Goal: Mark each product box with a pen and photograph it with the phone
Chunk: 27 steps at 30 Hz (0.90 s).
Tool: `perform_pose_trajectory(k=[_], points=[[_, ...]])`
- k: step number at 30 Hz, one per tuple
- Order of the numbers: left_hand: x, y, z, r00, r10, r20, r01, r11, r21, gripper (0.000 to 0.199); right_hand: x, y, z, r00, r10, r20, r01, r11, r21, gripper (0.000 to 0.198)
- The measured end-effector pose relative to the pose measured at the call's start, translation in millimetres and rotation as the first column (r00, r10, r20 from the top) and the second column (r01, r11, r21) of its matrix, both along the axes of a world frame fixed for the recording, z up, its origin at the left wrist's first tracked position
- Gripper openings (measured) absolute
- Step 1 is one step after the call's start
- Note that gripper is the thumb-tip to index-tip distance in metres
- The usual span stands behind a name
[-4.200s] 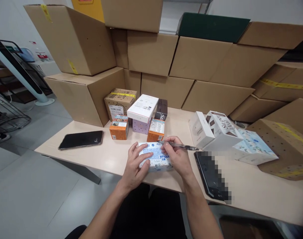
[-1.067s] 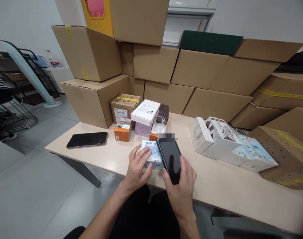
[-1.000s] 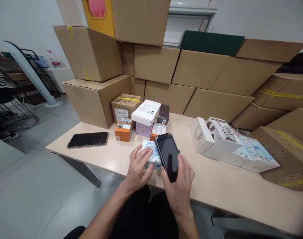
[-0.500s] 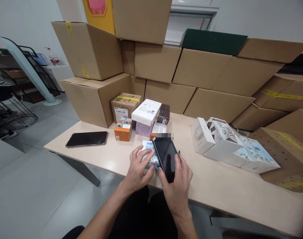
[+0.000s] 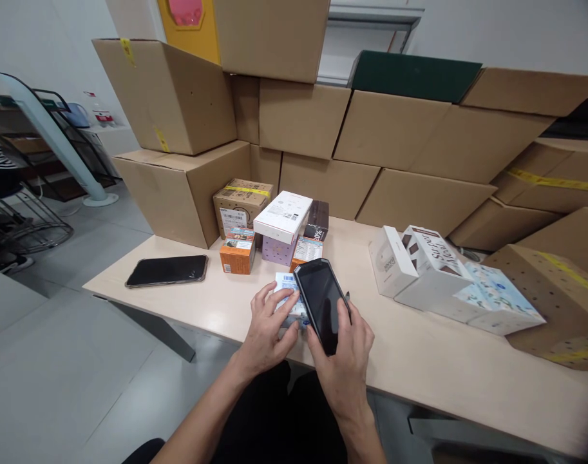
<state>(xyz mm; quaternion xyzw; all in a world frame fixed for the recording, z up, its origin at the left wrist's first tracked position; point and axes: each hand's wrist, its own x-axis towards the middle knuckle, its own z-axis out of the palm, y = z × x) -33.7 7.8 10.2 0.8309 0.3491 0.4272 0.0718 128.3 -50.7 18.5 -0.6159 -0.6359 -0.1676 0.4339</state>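
A small blue-and-white box (image 5: 286, 281) with a barcode on top stands near the table's front edge. My left hand (image 5: 269, 325) is closed around it, fingers across its top and thumb at its near side. Tilted just above the table, a black phone-like handheld device (image 5: 320, 293) with a dark screen is gripped in my right hand (image 5: 344, 345), thumb on its left edge and fingers on its right. It covers the right part of the small box. Behind my hands are two orange boxes (image 5: 238, 251), a purple box (image 5: 277, 251) and a white flat box (image 5: 284, 216) lying on top.
A black smartphone (image 5: 167, 270) lies at the table's left end. White boxes (image 5: 436, 274) and a floral blue box (image 5: 503, 299) form a row on the right. Large cardboard boxes (image 5: 306, 119) are stacked along the back. A dotted brown box (image 5: 243, 200) stands behind the orange ones.
The view has shifted very slightly. Both hands hold nearly the same position, on the small box and the handheld device.
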Motion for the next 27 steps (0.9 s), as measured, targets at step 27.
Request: perform_pose_trajectory(k=[27], points=[[1.4, 0.0, 0.3, 1.0, 0.029, 0.009, -0.029, 0.999, 0.021, 0.066, -3.0, -1.1, -4.0, 0.997, -0.018, -0.073, 0.015, 0.999, -0.029, 0.074]])
